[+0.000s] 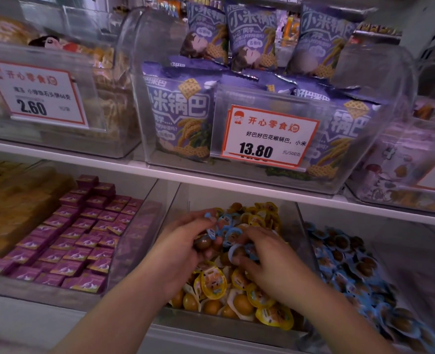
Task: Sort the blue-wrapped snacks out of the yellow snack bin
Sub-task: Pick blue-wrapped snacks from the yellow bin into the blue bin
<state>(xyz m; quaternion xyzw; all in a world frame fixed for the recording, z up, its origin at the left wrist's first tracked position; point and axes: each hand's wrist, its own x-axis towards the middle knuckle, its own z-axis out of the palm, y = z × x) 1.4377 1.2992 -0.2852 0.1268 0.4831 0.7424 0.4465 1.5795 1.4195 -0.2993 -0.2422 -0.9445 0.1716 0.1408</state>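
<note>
Head view, and both hands are deep in the middle bin. Left hand (183, 241) has its fingers curled round a clutch of blue snacks (212, 232), glossy little domed cups with peel-off foil lids and a brown egg-shaped lump showing through. Right hand (270, 261) is curled down too, pinching more blue-lidded cups against the heap, gathering them into one bundle, I'd say, so they lift out together. Under both hands sit the yellow snacks (213, 282), same round cups, slick crinkly lids, piled loose in the clear yellow snack bin (226, 325) with its hard plastic walls. Just right, a neighbouring bin (359, 264) brims with matching blue cups, the likely home for these. Left of the hands, a tray of small purple boxes (65, 236) lies in rows.
</note>
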